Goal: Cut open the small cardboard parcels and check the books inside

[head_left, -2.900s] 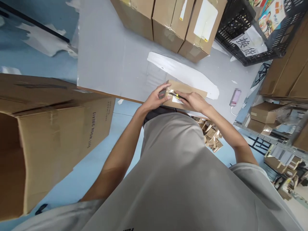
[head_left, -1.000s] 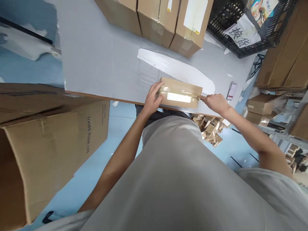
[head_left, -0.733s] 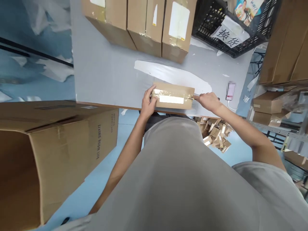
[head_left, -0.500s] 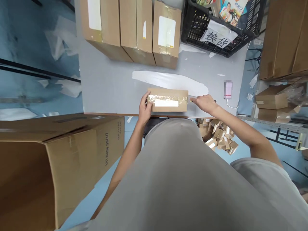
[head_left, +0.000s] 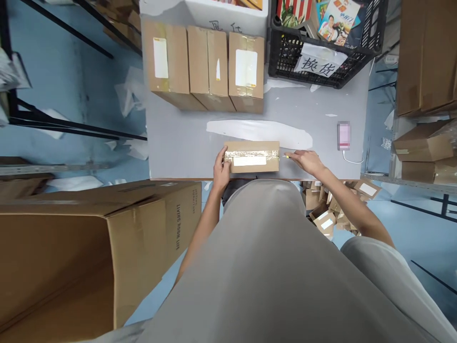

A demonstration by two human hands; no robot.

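A small taped cardboard box [head_left: 252, 148] with a white label lies near the front edge of the grey table [head_left: 178, 143]. My left hand [head_left: 222, 172] grips its left end, thumb on top. To the right of the box, my right hand [head_left: 307, 161] is closed on a small thin tool [head_left: 287, 156] with a yellowish tip. The tip points at the box's right end, with a small gap between them.
Three taped boxes [head_left: 208, 66] stand at the back left, beside a black crate [head_left: 282, 57] of books and a white bin [head_left: 228, 21]. A phone [head_left: 343, 136] with a cable lies right. A large open carton [head_left: 143, 247] is at lower left.
My right hand has drawn the tool slightly away from the box's right end. The left hand still holds the box. The whole view has shifted.
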